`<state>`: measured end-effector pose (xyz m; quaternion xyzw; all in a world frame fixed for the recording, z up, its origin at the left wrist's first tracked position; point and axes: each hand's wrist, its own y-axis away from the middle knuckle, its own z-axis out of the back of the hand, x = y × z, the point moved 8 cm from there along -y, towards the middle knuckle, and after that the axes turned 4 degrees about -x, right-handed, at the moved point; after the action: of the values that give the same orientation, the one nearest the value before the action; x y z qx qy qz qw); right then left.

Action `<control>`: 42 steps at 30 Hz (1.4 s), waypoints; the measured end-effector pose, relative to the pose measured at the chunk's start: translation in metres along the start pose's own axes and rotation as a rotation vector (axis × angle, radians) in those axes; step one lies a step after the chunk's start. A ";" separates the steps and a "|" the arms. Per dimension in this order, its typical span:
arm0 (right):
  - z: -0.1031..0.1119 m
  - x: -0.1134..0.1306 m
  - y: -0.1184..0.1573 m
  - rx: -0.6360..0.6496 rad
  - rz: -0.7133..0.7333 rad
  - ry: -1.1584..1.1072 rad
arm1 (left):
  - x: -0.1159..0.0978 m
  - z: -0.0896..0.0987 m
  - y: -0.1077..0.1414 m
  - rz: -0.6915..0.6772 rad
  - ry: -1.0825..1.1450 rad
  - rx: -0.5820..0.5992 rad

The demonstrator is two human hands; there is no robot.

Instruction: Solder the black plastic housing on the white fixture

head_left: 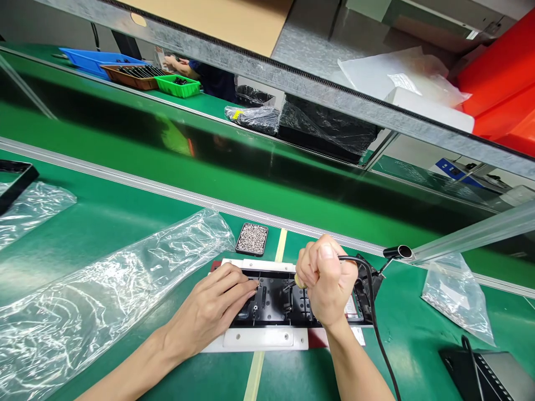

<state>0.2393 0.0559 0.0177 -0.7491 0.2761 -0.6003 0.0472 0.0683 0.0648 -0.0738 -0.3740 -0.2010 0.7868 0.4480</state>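
Observation:
A long black plastic housing (273, 306) with ribs and posts lies in a white fixture (267, 338) on the green bench. My right hand (328, 278) is closed around the pale yellow handle of a corded tool (299, 280) that looks like a soldering iron. Its thin metal tip points down and left into the housing. My left hand (217, 301) rests over the housing's left end, fingers together and fingertips pinched just inside it. Whatever they hold is too small to tell. Behind the fixture sits a small black tray (251, 239) of tiny metal pieces.
A clear plastic sleeve (121, 295) covers the left of the bench. The tool's black cable (373, 312) runs past my right forearm. At right are a metal tube holder (399, 252), a bag of small parts (458, 298) and a dark box (489, 373). A shelf edge (305, 78) crosses above; a co-worker's hand (179, 65) shows beyond.

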 end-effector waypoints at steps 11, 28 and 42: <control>-0.001 0.000 0.000 0.001 0.005 -0.003 | -0.001 0.001 -0.001 0.001 -0.003 -0.002; 0.000 0.001 0.000 0.005 0.009 -0.007 | -0.001 0.000 -0.001 -0.003 -0.005 0.001; 0.001 0.000 0.001 -0.001 -0.003 0.003 | -0.002 0.000 -0.001 -0.005 -0.014 -0.002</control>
<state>0.2397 0.0555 0.0168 -0.7488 0.2753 -0.6012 0.0454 0.0691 0.0636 -0.0721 -0.3683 -0.2059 0.7881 0.4481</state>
